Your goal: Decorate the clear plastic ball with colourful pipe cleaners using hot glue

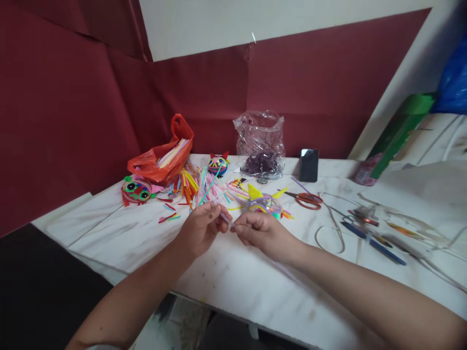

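Left hand and right hand both pinching pale pipe cleaner above white table, near spiky ball figure.

From my console I noted a white, streaked table. Far edge: orange bag, clear plastic bag, and a dark phone standing upright. A pile of pipe cleaners spread before the orange bag, with a big-eyed craft face at its left and a red-eared ball behind. A yellow-spiked ball lay mid-table. To its right lay red-handled scissors, a white cord and a blue pen.
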A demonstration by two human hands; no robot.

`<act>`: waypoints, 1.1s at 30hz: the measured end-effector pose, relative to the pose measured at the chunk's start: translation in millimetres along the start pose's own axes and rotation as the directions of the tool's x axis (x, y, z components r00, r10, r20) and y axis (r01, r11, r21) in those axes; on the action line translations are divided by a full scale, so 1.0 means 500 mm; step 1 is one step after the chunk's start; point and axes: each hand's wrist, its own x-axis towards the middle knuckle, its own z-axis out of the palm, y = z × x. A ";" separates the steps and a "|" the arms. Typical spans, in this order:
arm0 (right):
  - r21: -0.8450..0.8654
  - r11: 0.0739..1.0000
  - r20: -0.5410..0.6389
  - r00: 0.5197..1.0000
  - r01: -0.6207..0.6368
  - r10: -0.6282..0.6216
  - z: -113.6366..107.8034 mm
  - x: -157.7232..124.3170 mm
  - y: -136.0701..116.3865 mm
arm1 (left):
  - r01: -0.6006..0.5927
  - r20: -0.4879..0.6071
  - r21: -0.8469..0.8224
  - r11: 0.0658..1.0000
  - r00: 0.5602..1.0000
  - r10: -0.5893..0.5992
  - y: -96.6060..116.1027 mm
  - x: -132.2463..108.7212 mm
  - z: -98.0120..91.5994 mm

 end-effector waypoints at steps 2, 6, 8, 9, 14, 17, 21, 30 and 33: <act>0.017 0.996 0.017 0.996 -0.083 0.083 -0.015 -0.009 0.013 | -0.015 -0.053 0.016 1.000 0.998 0.015 -0.014 0.008 -0.004; -0.214 0.973 -0.073 0.995 -0.081 0.067 -0.046 -0.028 0.041 | 0.037 -0.058 0.128 0.991 0.998 -0.030 -0.051 0.020 -0.009; -0.355 0.935 -0.097 0.995 0.000 -0.037 -0.061 -0.041 0.049 | 0.104 -0.023 0.148 0.983 0.995 -0.102 -0.072 0.021 -0.006; -0.407 0.913 -0.093 0.992 0.037 -0.082 -0.068 -0.048 0.052 | 0.128 -0.011 0.150 0.980 0.992 -0.128 -0.082 0.022 -0.003; -0.530 0.847 -0.151 0.979 0.035 -0.135 -0.107 -0.067 0.070 | 0.090 0.051 0.399 0.912 0.991 -0.121 -0.120 0.053 -0.001; -0.625 0.780 -0.266 0.947 -0.025 -0.182 -0.139 -0.052 0.084 | -0.041 0.052 0.484 0.874 0.999 0.018 -0.135 0.103 -0.009; -0.714 0.689 -0.360 0.910 -0.128 -0.204 -0.181 -0.009 0.091 | -0.024 -0.030 0.391 0.920 0.999 0.039 -0.161 0.175 -0.019; -0.768 0.594 -0.369 0.924 -0.240 -0.103 -0.200 0.013 0.083 | 0.010 0.169 0.237 0.972 0.984 -0.052 -0.210 0.190 0.014; -0.818 0.547 -0.324 0.928 -0.177 -0.185 -0.208 0.000 0.089 | 0.000 0.118 0.269 0.963 0.992 -0.034 -0.210 0.188 0.022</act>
